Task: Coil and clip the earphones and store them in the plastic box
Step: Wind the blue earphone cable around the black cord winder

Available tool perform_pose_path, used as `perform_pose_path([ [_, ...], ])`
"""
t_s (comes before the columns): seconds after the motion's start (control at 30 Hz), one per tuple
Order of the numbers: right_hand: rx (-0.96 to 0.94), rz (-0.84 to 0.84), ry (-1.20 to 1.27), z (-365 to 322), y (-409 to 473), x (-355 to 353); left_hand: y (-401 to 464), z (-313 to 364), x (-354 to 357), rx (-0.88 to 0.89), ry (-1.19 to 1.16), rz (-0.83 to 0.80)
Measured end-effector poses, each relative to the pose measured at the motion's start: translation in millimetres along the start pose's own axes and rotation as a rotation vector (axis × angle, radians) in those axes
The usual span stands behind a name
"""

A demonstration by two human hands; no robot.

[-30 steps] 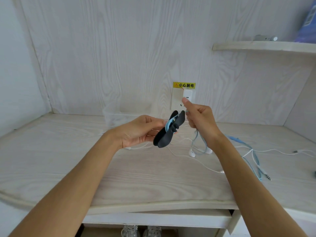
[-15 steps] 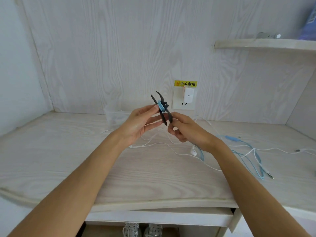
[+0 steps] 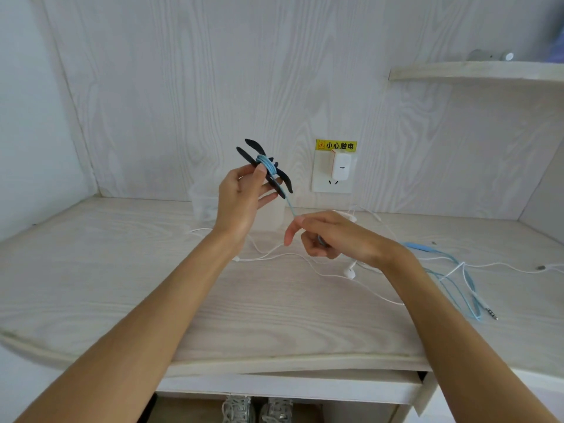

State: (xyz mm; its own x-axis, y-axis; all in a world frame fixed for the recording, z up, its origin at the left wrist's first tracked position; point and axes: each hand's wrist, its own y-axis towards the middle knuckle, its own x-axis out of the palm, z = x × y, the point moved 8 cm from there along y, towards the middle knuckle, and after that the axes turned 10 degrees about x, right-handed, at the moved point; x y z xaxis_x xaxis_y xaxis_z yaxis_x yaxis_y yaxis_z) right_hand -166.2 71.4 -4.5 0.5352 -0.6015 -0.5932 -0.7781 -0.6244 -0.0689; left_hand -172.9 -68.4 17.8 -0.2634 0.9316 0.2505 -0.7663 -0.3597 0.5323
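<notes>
Earphones on thin, limp light-blue cable, partly wound on the black winder clip my left hand pinches above the desk, feel feather-light; my right hand fingers pinch the taut, slippery strand.

Left hand partly hides the plastic box

two bare forearms, no sleeves, hands unadorned

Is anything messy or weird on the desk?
Yes: loose white earphones and a blue cable sprawl tangled across the desk. Only some blue cord is coiled on the black winder that the left hand holds.
</notes>
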Motion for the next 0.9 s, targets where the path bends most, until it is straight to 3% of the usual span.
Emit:
perform_pose_path([
  [0.07,-0.030,0.021,0.018,-5.4,-2.9,-2.6,-0.3,-1.8,0.6,-0.033,0.012,-0.025],
  [0.13,-0.100,0.133,0.169,-13.8,-8.1,-19.9,-1.2,-0.8,3.7,-0.034,0.169,-0.109],
  [0.23,-0.148,0.369,0.441,-8.7,-16.5,-57.7,-14.0,-4.3,25.2,-0.067,0.365,-0.401],
  [0.3,-0.122,0.513,0.431,0.6,-19.4,-71.2,-27.5,-8.8,39.2,-0.150,0.391,-0.586],
  [0.4,-0.093,0.586,0.393,8.5,-18.8,-76.1,-36.5,-9.8,43.6,-0.234,0.414,-0.710],
  [0.53,-0.038,0.416,0.400,9.7,-12.0,-65.4,-43.9,-10.7,42.3,-0.305,0.357,-0.849],
  [0.7,0.070,0.106,0.433,16.5,-7.0,-41.6,-47.0,-4.0,45.2,-0.320,0.193,-0.887],
  [0.8,0.144,-0.020,0.409,19.8,-3.6,-21.8,-43.3,-0.5,47.3,-0.280,0.091,-0.864],
  [0.9,0.181,-0.033,0.369,19.1,0.6,-12.9,-30.2,-3.3,44.1,-0.205,0.033,-0.753],
])
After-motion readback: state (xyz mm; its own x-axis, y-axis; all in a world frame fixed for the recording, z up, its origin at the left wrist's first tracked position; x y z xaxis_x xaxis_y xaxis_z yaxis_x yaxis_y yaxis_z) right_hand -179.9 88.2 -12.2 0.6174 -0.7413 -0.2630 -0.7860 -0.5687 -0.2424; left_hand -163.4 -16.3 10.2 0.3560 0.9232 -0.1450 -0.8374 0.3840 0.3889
